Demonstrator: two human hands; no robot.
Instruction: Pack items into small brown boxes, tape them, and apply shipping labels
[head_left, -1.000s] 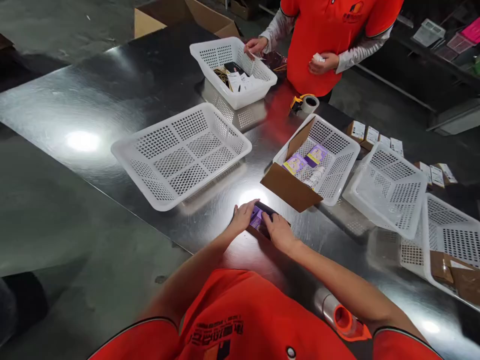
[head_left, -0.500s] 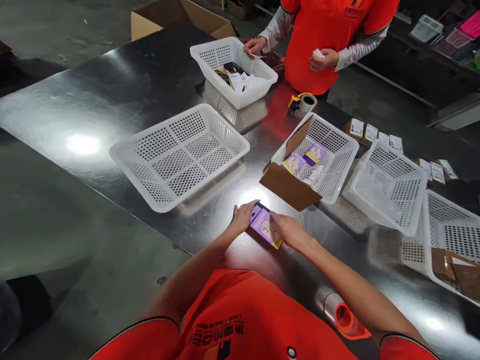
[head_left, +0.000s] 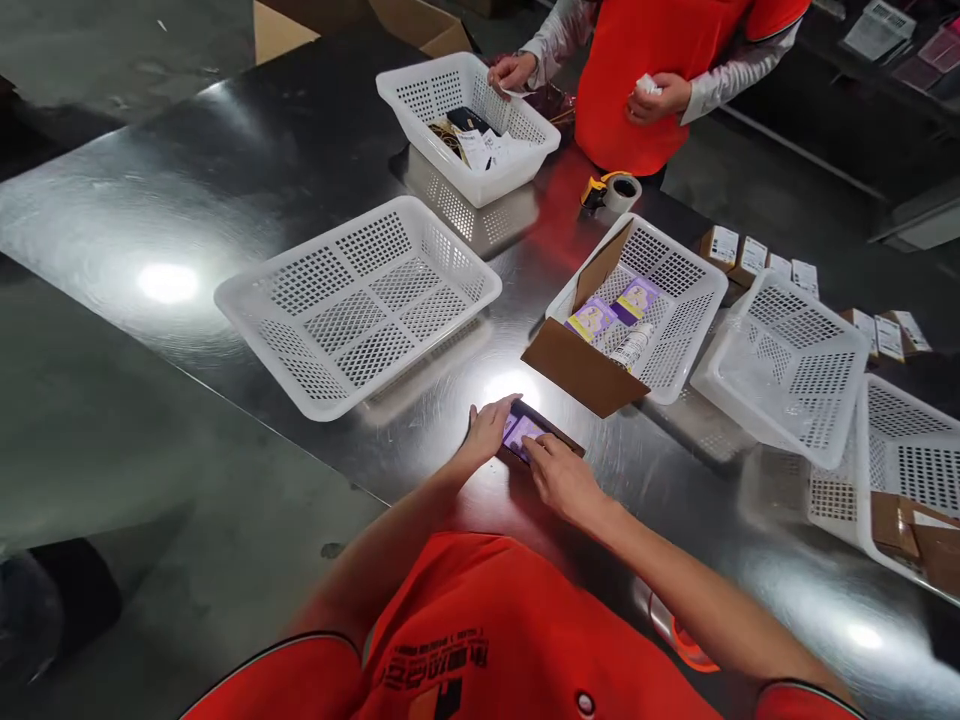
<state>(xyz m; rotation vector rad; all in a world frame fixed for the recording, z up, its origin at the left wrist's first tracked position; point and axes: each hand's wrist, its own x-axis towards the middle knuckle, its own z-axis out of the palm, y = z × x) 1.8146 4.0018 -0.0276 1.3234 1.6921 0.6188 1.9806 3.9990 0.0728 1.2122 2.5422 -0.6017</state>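
On the shiny metal table in front of me, my left hand [head_left: 487, 432] grips the left end of a small brown cardboard box [head_left: 574, 444]. Inside it lies a purple printed box [head_left: 523, 432], partly covered by my fingers. My right hand [head_left: 564, 478] reaches over the near side, its bent fingers pressing on the purple box. Just beyond, a white basket [head_left: 686, 345] holds two more purple boxes [head_left: 592, 318] and a white cylindrical item [head_left: 634, 345]. An open brown carton [head_left: 586, 366] leans across that basket's near left corner.
An unfilled white basket [head_left: 322, 405] stands left. Across the table a co-worker's hand [head_left: 513, 75] is over a basket [head_left: 480, 185] of papers. Tape dispenser [head_left: 611, 190], stacked baskets [head_left: 795, 370] and several small labelled boxes [head_left: 724, 248] lie right; a tape roll [head_left: 686, 645] is under my right forearm.
The purple box has gone down deeper into the small cardboard box. My right hand has shifted from its right end onto its top. My left hand stays at the left end.
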